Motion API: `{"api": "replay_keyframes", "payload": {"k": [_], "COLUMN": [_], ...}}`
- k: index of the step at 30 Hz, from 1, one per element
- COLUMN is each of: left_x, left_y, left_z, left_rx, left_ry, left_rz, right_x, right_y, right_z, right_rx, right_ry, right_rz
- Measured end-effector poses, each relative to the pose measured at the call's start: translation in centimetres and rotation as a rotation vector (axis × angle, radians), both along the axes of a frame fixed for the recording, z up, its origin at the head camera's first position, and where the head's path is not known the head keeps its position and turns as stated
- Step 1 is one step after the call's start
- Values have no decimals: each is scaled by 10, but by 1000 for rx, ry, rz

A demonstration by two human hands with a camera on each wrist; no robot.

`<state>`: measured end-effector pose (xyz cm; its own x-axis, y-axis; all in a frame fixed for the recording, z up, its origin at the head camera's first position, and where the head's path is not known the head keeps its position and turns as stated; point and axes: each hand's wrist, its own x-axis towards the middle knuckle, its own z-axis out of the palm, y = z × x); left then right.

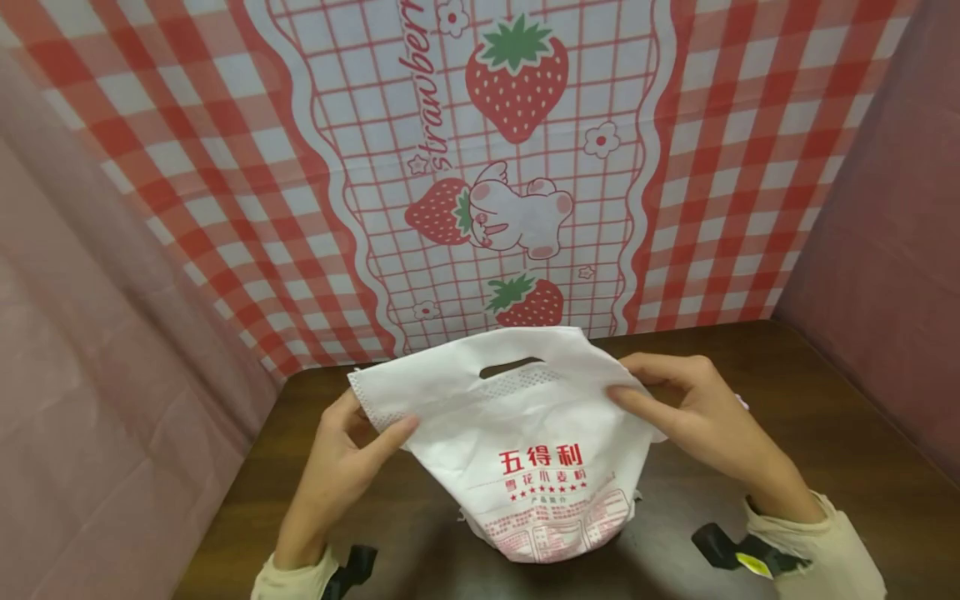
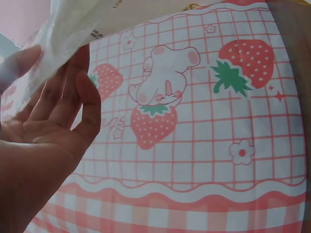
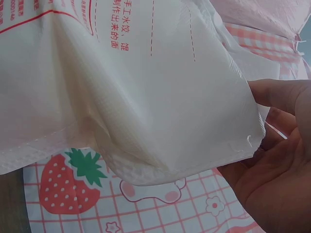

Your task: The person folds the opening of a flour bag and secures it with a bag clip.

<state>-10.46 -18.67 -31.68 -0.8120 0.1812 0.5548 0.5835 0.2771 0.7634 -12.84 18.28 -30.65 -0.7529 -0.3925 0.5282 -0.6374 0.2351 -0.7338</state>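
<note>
A white cloth-like tote bag [image 1: 558,417] with a cut-out handle slot and red Chinese print stands over the table in the head view, its handle edge uppermost. My left hand [image 1: 341,467] pinches its upper left corner, thumb in front and fingers behind. At the opposite side, my right hand [image 1: 697,408] holds the bag the same way near the upper right edge. The left wrist view has the thin white bag edge [image 2: 63,36] between thumb and fingers of the left hand [image 2: 53,126]. In the right wrist view, the right hand [image 3: 277,160] grips the bag's stitched side [image 3: 194,107].
The dark wooden table [image 1: 247,467] lies below the bag. A red-checked cloth with strawberry prints [image 1: 517,79] rises behind it. Pink curtains [image 1: 112,375] hang at both sides. A small pale object [image 1: 742,402] shows behind the right wrist.
</note>
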Motion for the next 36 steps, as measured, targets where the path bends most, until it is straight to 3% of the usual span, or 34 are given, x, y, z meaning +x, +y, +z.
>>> {"api": "replay_keyframes", "payload": {"k": [8, 14, 17, 22, 28, 32, 36], "left_x": [12, 23, 32, 37, 24, 13, 10], "left_y": [12, 25, 34, 56, 86, 106, 123], "left_z": [13, 23, 27, 41, 59, 57, 49], "left_rx": [77, -87, -160, -247, -411, -560, -621], "left_ry": [130, 435, 559, 650, 629, 576, 554], "left_rz": [187, 413, 469, 385, 201, 132, 151], "right_x": [0, -1, -2, -3, -4, -2, -2], "right_y": [1, 3, 2, 4, 5, 6, 4], "right_z": [0, -3, -5, -5, -5, -6, -6], "right_rx": [-27, -48, -41, -34, -32, -15, 15], "right_ry": [17, 11, 16, 59, 89, 108, 135], "right_rz": [10, 21, 16, 7, -3, 14, 28]}}
